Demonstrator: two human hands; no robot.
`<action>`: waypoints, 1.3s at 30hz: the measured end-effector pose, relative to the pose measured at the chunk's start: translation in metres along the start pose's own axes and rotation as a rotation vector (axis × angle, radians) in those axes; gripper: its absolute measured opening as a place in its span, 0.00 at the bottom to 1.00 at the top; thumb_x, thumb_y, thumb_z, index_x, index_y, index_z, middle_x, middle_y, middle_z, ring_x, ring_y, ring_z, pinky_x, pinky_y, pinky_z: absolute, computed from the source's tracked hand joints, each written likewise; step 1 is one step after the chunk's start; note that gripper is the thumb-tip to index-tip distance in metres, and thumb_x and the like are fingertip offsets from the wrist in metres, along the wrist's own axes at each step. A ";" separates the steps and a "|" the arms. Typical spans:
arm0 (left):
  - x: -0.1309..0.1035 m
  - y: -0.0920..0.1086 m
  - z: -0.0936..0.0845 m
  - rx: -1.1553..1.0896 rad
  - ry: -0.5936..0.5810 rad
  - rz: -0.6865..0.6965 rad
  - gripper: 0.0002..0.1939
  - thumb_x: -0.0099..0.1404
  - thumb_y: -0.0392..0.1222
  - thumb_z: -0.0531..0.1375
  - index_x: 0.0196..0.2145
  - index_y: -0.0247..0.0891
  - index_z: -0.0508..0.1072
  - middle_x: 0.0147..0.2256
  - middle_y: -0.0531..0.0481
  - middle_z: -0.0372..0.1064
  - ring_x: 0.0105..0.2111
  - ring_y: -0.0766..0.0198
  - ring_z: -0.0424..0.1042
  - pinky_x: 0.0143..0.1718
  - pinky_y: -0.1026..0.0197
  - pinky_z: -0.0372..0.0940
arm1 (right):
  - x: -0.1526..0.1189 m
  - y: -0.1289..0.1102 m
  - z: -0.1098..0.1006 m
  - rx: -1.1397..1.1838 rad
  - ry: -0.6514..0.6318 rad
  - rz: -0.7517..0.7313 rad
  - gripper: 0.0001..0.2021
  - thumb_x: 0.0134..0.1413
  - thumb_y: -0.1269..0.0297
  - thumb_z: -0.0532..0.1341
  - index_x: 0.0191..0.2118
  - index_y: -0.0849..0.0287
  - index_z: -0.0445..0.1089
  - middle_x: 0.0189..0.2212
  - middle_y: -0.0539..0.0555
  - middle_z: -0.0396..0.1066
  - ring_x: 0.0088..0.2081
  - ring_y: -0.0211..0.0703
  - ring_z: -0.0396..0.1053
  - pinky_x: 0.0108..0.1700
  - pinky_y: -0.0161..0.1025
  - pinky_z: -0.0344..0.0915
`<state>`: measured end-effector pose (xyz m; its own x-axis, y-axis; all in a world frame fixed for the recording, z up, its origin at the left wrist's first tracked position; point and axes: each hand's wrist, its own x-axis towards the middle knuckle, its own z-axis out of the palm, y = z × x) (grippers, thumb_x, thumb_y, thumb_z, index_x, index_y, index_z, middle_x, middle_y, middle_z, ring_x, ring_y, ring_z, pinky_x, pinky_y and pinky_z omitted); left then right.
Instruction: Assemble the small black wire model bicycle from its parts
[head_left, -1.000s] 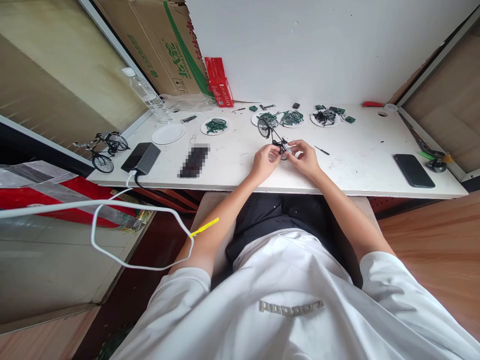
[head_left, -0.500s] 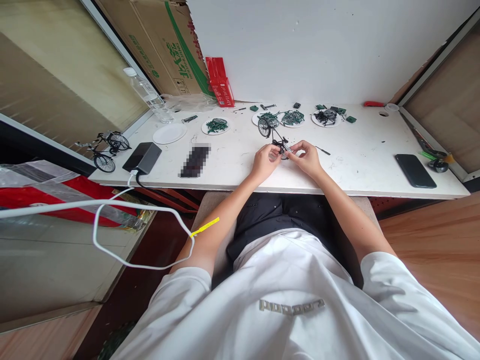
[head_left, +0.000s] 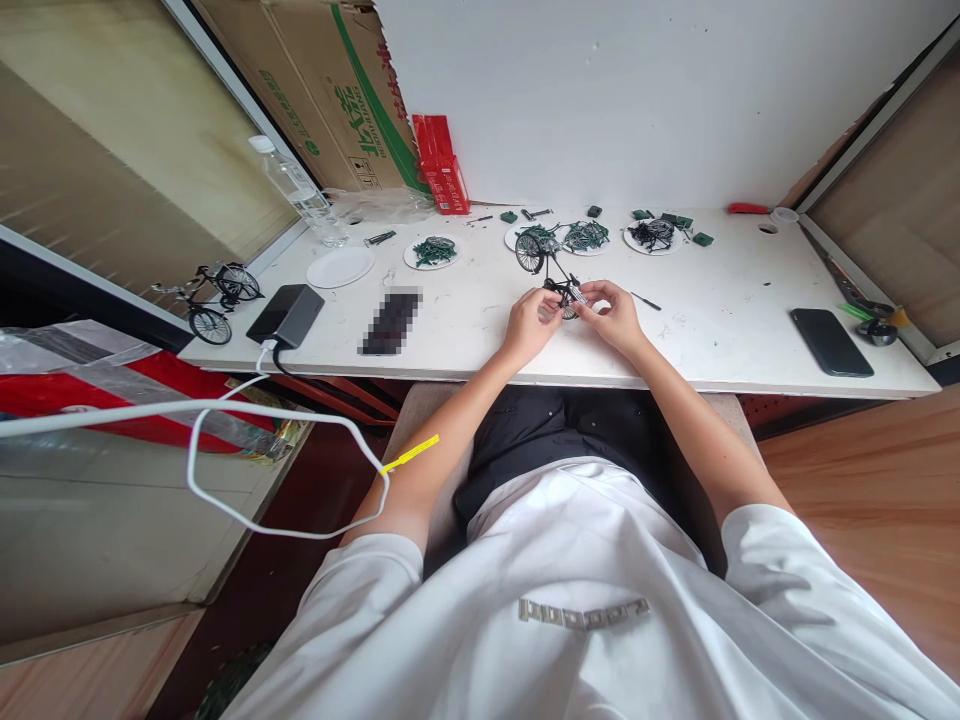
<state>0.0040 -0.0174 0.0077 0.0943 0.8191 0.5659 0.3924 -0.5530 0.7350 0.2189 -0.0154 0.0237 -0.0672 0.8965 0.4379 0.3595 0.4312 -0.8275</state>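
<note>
A small black model bicycle is held between my two hands above the table's front part, one spoked wheel pointing away from me. My left hand pinches its near end from the left. From the right, my right hand grips the same end near a silvery rack-like part. Fingers partly cover the near wheel. Just right of my right hand lies a thin dark screwdriver. Beyond the bicycle, white plates carry green parts and black parts.
Another model bicycle stands at the table's left end beside a dark power bank with cables. A bottle, a bare plate, a red box and a phone are around. A white cable loops over my left arm.
Both hands keep nearly the same grip on the model bicycle. Only a very slight shift of the fingers by the silvery part shows.
</note>
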 end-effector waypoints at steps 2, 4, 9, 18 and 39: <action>0.000 0.000 0.000 0.007 0.000 0.005 0.10 0.69 0.32 0.70 0.47 0.42 0.80 0.45 0.44 0.82 0.42 0.59 0.83 0.37 0.60 0.78 | 0.000 -0.001 -0.001 0.001 0.002 0.014 0.31 0.56 0.32 0.75 0.51 0.56 0.85 0.44 0.61 0.86 0.45 0.54 0.82 0.32 0.41 0.73; 0.000 0.000 0.000 0.009 -0.002 0.008 0.10 0.69 0.33 0.70 0.47 0.41 0.80 0.45 0.45 0.82 0.42 0.59 0.83 0.37 0.60 0.78 | 0.000 0.000 -0.001 -0.004 0.012 0.027 0.32 0.55 0.31 0.75 0.49 0.56 0.87 0.42 0.61 0.87 0.45 0.56 0.83 0.34 0.44 0.75; -0.001 0.005 -0.001 0.018 -0.014 0.007 0.10 0.69 0.35 0.71 0.47 0.42 0.81 0.46 0.44 0.81 0.41 0.60 0.82 0.38 0.60 0.78 | 0.005 0.008 -0.003 0.054 0.042 0.067 0.35 0.51 0.29 0.77 0.47 0.58 0.87 0.39 0.61 0.87 0.43 0.57 0.84 0.42 0.50 0.80; 0.000 0.007 -0.004 -0.087 0.114 -0.077 0.13 0.70 0.50 0.75 0.38 0.41 0.79 0.37 0.47 0.81 0.36 0.63 0.78 0.35 0.62 0.71 | 0.010 0.004 -0.012 0.265 0.089 0.238 0.42 0.41 0.24 0.80 0.49 0.58 0.87 0.45 0.63 0.89 0.42 0.55 0.82 0.36 0.46 0.78; 0.013 0.003 -0.007 -0.749 -0.063 -0.478 0.31 0.54 0.63 0.84 0.40 0.34 0.86 0.40 0.41 0.87 0.39 0.59 0.84 0.43 0.61 0.74 | 0.005 -0.007 -0.007 0.335 -0.092 0.239 0.37 0.42 0.30 0.83 0.49 0.56 0.88 0.44 0.59 0.88 0.39 0.51 0.79 0.31 0.42 0.71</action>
<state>-0.0001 -0.0091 0.0195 0.1323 0.9826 0.1306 -0.2962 -0.0866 0.9512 0.2229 -0.0147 0.0337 -0.1067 0.9741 0.1993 0.0539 0.2059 -0.9771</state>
